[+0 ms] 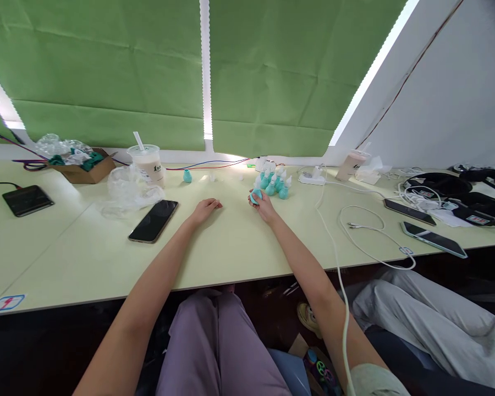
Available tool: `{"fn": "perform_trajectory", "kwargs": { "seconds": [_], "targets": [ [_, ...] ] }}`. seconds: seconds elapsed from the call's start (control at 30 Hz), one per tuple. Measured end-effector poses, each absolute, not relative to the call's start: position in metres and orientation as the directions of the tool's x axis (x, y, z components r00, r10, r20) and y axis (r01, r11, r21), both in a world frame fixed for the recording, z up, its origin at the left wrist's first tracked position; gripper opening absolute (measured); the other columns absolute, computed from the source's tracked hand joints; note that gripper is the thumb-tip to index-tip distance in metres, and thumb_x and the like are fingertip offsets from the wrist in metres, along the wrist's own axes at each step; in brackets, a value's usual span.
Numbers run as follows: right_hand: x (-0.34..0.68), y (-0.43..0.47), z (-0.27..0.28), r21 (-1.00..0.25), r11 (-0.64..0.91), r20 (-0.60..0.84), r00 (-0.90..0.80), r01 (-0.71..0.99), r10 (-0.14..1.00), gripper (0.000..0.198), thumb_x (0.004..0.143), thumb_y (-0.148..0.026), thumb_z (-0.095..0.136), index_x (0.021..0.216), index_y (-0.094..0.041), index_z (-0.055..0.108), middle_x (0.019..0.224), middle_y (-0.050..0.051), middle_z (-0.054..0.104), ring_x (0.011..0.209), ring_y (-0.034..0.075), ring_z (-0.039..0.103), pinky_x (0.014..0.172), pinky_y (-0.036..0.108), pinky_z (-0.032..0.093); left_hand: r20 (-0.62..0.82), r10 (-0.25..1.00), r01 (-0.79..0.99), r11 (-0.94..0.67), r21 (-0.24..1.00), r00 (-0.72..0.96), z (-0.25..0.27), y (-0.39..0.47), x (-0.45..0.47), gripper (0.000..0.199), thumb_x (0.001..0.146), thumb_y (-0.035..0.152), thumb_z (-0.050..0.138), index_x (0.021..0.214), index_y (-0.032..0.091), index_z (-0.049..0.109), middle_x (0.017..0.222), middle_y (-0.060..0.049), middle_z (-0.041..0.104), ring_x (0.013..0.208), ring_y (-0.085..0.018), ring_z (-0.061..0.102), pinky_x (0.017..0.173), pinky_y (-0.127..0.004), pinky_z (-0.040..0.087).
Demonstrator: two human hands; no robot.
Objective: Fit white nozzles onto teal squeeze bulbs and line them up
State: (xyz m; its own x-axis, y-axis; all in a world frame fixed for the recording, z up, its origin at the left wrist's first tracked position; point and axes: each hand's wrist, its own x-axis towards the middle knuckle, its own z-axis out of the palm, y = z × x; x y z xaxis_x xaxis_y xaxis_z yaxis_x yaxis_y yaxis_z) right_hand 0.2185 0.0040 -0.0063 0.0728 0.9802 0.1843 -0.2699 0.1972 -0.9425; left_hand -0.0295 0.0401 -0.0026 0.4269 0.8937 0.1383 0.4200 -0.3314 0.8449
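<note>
The right hand (263, 206) squeezes a small teal bulb (256, 196); the left hand (205, 210) lies flat and empty on the table (239, 247). A cardboard box (81, 171) holds crinkly plastic.

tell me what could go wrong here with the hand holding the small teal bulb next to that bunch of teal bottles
1. The right hand grips the small teal rubber bulb right beside the cluster of upright teal dropper bottles; a nudge might topple them.
2. The white cable trails close to that forearm and could snag.
</note>
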Motion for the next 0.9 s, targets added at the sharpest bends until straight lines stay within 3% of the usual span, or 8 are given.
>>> {"fn": "perform_trajectory", "kwargs": {
  "seconds": [0.23, 0.47, 0.73, 0.9],
  "targets": [
    [0.214, -0.003, 0.003, -0.938, 0.168, 0.162, 0.046, -0.304, 0.986, 0.038, 0.066, -0.048, 0.073, 0.092, -0.024, 0.059, 0.077, -0.002, 0.058, 0.064, 0.01, 0.05, 0.064, 0.026, 0.042, 0.144, 0.895, 0.42, -0.334, 0.844, 0.422, -0.004, 0.042, -0.029, 0.047, 0.083, 0.055, 0.04, 0.084, 0.018, 0.068, 0.098, -0.008, 0.07, 0.097, -0.023, 0.06, 0.094, -0.035, 0.041],
    [0.213, -0.005, 0.007, -0.973, 0.17, 0.152, 0.12, -0.158, 0.981, 0.039, 0.056, -0.038, 0.079, 0.086, -0.024, 0.059, 0.066, -0.006, 0.053, 0.055, 0.008, 0.044, 0.06, 0.027, 0.04, 0.143, 0.9, 0.426, -0.329, 0.843, 0.411, -0.001, 0.04, -0.028, 0.045, 0.081, 0.055, 0.043, 0.082, 0.018, 0.069, 0.096, -0.008, 0.07, 0.096, -0.023, 0.06, 0.093, -0.034, 0.041],
    [0.212, -0.009, 0.01, -0.961, 0.171, 0.159, 0.074, -0.217, 0.985, 0.029, 0.066, -0.034, 0.068, 0.091, -0.022, 0.061, 0.076, -0.001, 0.065, 0.063, 0.01, 0.056, 0.063, 0.027, 0.041, 0.143, 0.892, 0.441, -0.345, 0.829, 0.429, -0.004, 0.042, -0.028, 0.044, 0.083, 0.052, 0.041, 0.086, 0.018, 0.068, 0.1, -0.008, 0.07, 0.099, -0.023, 0.059, 0.094, -0.035, 0.04],
    [0.213, -0.007, 0.006, -0.954, 0.195, 0.176, 0.101, -0.228, 0.979, 0.028, 0.067, -0.035, 0.064, 0.092, -0.023, 0.059, 0.078, -0.001, 0.066, 0.065, 0.011, 0.056, 0.067, 0.028, 0.043, 0.148, 0.892, 0.441, -0.349, 0.827, 0.428, -0.004, 0.042, -0.028, 0.044, 0.084, 0.052, 0.041, 0.086, 0.018, 0.069, 0.101, -0.007, 0.07, 0.1, -0.023, 0.059, 0.095, -0.035, 0.04]
  ]
}}
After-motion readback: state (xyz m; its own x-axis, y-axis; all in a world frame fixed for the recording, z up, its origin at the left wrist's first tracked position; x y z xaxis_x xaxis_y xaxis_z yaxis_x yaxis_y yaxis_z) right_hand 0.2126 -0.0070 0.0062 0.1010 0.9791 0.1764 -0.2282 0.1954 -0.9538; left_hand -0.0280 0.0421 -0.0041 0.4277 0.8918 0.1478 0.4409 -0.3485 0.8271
